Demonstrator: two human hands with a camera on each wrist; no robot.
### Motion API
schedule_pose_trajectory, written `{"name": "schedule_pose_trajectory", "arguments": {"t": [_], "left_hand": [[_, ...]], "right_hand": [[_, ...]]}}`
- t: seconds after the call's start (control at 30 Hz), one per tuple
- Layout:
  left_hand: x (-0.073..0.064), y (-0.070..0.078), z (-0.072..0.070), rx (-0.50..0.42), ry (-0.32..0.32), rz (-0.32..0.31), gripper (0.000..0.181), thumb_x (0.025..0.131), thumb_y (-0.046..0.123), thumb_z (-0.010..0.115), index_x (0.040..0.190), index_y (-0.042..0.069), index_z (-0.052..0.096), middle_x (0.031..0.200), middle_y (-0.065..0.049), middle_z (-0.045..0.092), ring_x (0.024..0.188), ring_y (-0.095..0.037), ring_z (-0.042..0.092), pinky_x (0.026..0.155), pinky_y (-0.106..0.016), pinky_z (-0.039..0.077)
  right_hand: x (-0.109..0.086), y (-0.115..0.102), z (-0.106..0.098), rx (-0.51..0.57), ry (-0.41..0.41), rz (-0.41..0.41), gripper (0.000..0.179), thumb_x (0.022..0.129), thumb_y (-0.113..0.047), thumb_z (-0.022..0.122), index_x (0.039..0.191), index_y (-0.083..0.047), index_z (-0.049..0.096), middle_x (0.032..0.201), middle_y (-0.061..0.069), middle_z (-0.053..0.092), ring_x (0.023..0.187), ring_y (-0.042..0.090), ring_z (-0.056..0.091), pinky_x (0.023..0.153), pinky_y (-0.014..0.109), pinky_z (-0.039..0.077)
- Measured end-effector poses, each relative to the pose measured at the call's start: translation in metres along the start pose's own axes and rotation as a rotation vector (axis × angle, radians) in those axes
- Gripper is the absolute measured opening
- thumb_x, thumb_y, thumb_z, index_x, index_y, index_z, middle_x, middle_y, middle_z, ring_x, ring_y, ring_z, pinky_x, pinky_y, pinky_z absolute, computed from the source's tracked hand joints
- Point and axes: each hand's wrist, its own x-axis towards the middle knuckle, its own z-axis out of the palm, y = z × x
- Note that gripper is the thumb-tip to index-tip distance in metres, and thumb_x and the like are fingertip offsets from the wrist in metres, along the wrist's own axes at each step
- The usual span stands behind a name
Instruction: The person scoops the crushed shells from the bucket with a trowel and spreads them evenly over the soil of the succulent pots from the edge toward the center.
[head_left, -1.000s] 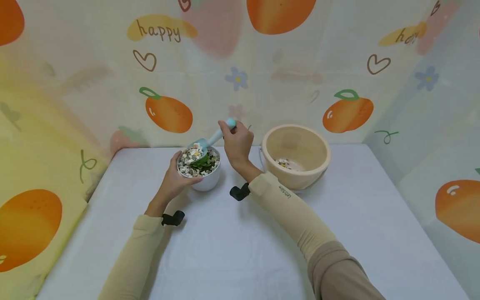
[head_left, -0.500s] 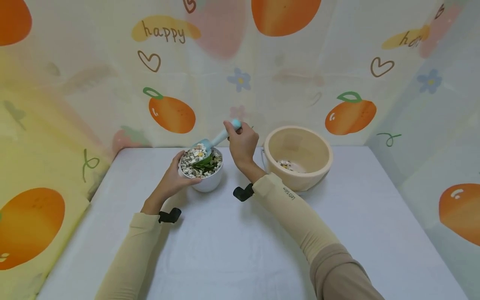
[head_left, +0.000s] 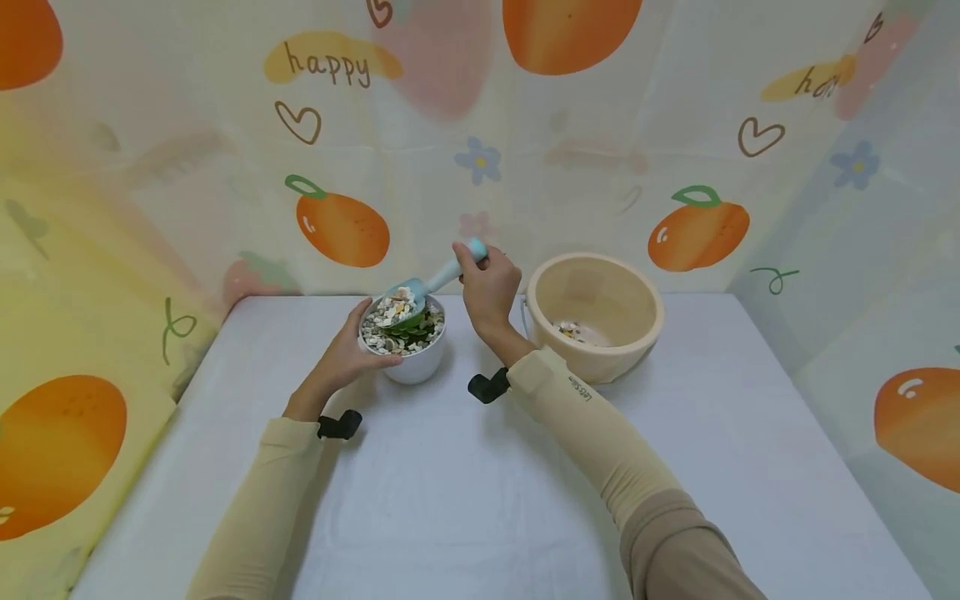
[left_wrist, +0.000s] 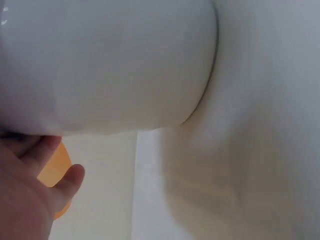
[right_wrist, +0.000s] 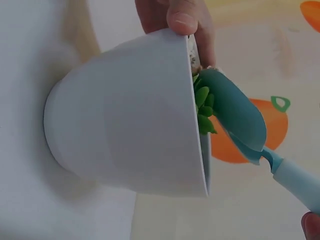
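A white flowerpot (head_left: 415, 369) stands on the table, holding pale pebbles and a green leafy plant (head_left: 411, 327). My left hand (head_left: 343, 358) grips the pot's rim from the left, thumb along the near side. In the right wrist view the same thumb (right_wrist: 182, 17) lies over the rim. My right hand (head_left: 491, 287) holds a light blue scoop (head_left: 444, 276) by its handle end. The scoop's blade (right_wrist: 235, 110) tilts down over the pot, its tip among the pebbles beside the leaves. Pebbles (head_left: 399, 304) lie on the blade.
A beige bucket (head_left: 592, 354) stands right of the pot, close to my right wrist, with a few pebbles (head_left: 570, 331) at its bottom. The white-covered table (head_left: 450, 492) ends at a fruit-print curtain (head_left: 555, 192) at the back and sides.
Over the last second the right hand and the scoop's handle shift slightly to the right relative to the pot. The left hand keeps its hold, and the pot stays in place.
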Motion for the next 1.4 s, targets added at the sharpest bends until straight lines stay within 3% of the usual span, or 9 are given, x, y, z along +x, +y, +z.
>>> {"name": "schedule_pose_trajectory", "arguments": {"t": [0.17,0.37,0.5,0.8,1.1,1.27,1.4], "left_hand": [[-0.006,-0.003,0.011,-0.047,0.077,-0.008,0.117,0.072,0.027,0.086,0.156,0.011,0.007,0.160,-0.018,0.020,0.147,-0.038,0.021,0.117,-0.061,0.020],[-0.015,0.006,0.024,0.003,0.177,-0.008,0.119,0.070,0.035,0.087,0.155,0.006,0.010,0.156,-0.020,0.026,0.144,-0.038,0.027,0.115,-0.061,0.026],[-0.018,0.007,0.022,0.014,0.163,-0.013,0.119,0.071,0.037,0.086,0.155,0.006,0.008,0.156,-0.020,0.025,0.143,-0.038,0.027,0.115,-0.061,0.025],[-0.011,0.005,0.008,0.002,0.039,-0.028,0.123,0.073,0.034,0.085,0.157,0.013,-0.001,0.162,-0.020,0.013,0.149,-0.040,0.016,0.117,-0.063,0.019],[-0.012,0.006,0.017,-0.052,0.109,-0.003,0.118,0.071,0.029,0.087,0.156,0.008,0.008,0.160,-0.017,0.020,0.147,-0.038,0.021,0.116,-0.061,0.022],[-0.015,0.008,0.024,-0.026,0.167,0.018,0.115,0.071,0.028,0.087,0.154,0.004,0.012,0.157,-0.018,0.026,0.145,-0.036,0.027,0.117,-0.058,0.023],[-0.017,0.010,0.023,0.016,0.169,0.010,0.117,0.069,0.033,0.088,0.153,0.002,0.013,0.155,-0.021,0.028,0.142,-0.037,0.030,0.116,-0.057,0.026]], "right_hand": [[-0.001,0.003,0.002,0.005,0.000,0.014,0.033,0.090,-0.029,0.071,0.075,0.000,0.066,0.063,0.020,0.067,0.059,0.029,0.068,0.047,0.017,0.041],[-0.001,0.001,0.004,-0.030,-0.010,-0.014,0.032,0.091,-0.029,0.069,0.078,0.000,0.067,0.062,0.017,0.067,0.057,0.024,0.067,0.047,0.017,0.041],[-0.001,0.001,0.006,-0.030,-0.019,-0.007,0.032,0.090,-0.030,0.070,0.078,-0.001,0.067,0.062,0.015,0.067,0.056,0.022,0.067,0.049,0.018,0.043],[-0.003,0.003,0.006,-0.045,-0.011,-0.016,0.034,0.091,-0.032,0.069,0.075,-0.001,0.065,0.061,0.014,0.067,0.055,0.021,0.066,0.046,0.017,0.038],[-0.002,-0.001,0.004,-0.033,-0.010,-0.075,0.033,0.091,-0.030,0.069,0.075,-0.001,0.066,0.059,0.015,0.065,0.053,0.022,0.064,0.048,0.016,0.039],[0.001,-0.004,0.002,-0.035,-0.006,-0.070,0.034,0.089,-0.031,0.071,0.074,-0.002,0.066,0.059,0.015,0.066,0.054,0.023,0.066,0.048,0.017,0.042],[0.002,-0.003,0.000,-0.040,-0.010,-0.040,0.032,0.089,-0.030,0.071,0.078,-0.001,0.069,0.062,0.016,0.068,0.056,0.023,0.067,0.050,0.017,0.045]]}}
